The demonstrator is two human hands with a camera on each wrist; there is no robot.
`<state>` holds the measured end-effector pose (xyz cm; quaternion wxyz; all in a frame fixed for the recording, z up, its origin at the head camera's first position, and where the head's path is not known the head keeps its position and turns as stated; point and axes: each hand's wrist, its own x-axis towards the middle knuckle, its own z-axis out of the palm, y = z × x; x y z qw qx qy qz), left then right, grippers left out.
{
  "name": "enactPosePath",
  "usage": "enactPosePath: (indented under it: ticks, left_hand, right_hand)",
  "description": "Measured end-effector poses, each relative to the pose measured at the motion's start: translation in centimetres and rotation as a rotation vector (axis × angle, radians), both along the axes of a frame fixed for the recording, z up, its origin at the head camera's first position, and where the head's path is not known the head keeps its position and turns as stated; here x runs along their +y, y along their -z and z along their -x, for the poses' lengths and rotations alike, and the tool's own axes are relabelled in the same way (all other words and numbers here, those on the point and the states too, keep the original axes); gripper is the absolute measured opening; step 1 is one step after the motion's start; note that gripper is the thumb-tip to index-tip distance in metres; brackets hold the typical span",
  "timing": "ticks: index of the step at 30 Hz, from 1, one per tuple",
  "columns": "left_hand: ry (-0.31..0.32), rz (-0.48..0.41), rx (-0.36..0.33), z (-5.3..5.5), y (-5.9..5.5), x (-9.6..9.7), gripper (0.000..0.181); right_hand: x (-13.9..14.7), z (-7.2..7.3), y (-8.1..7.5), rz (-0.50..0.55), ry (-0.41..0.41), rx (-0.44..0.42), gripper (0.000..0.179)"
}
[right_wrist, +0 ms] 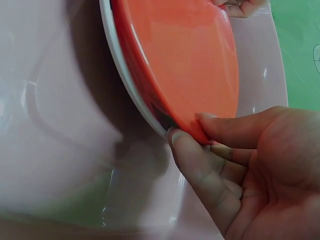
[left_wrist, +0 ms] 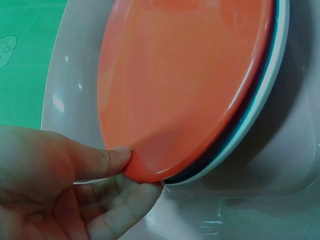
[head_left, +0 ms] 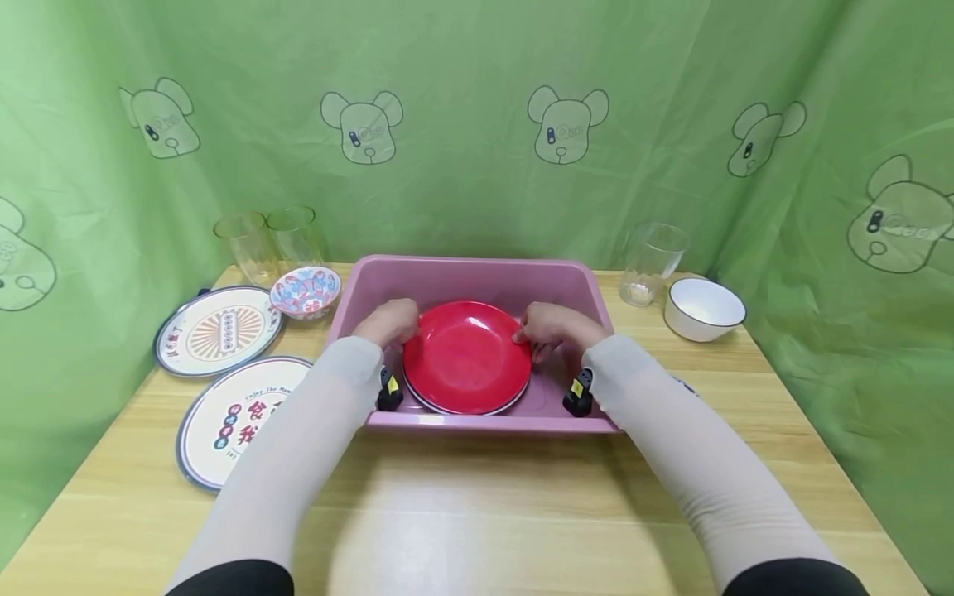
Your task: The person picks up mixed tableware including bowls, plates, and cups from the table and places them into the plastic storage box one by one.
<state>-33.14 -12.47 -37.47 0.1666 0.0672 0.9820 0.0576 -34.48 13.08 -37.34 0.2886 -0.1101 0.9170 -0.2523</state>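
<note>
A glossy red plate (head_left: 468, 356) lies inside a pink basin (head_left: 477, 277), above a white plate (left_wrist: 266, 92) whose edge shows beneath it. With thumb on top and fingers below, my left hand (head_left: 395, 321) pinches the red plate's left edge. On the opposite edge my right hand (head_left: 553, 324) does the same, its thumb pressing the rim in the right wrist view. The two rims sit close together, and the fingertips of both hands are near the white rim too. Whether anything else lies under the white plate is hidden.
Two patterned plates (head_left: 221, 331) and a floral bowl (head_left: 305, 291) are left of the basin, with two yellowish glasses (head_left: 252, 248) behind. To the right stand a clear glass (head_left: 652, 263) and a white bowl (head_left: 704, 309). Green curtain (head_left: 462, 182) surrounds the wooden table (head_left: 477, 513).
</note>
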Motion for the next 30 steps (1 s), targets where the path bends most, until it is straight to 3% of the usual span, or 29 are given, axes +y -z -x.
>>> enactPosePath:
  ticks: [15,30]
  left_hand:
    - [-0.012,-0.063,0.02,-0.49,-0.17,-0.35,0.009]
    - [-0.021,-0.1,-0.001,-0.2,-0.11,-0.49,0.013]
  right_hand:
    - [-0.14,-0.06,-0.08,0.063,0.062,-0.044,0.014]
    - [-0.1,0.06,0.18,-0.002,0.03,0.031,0.018]
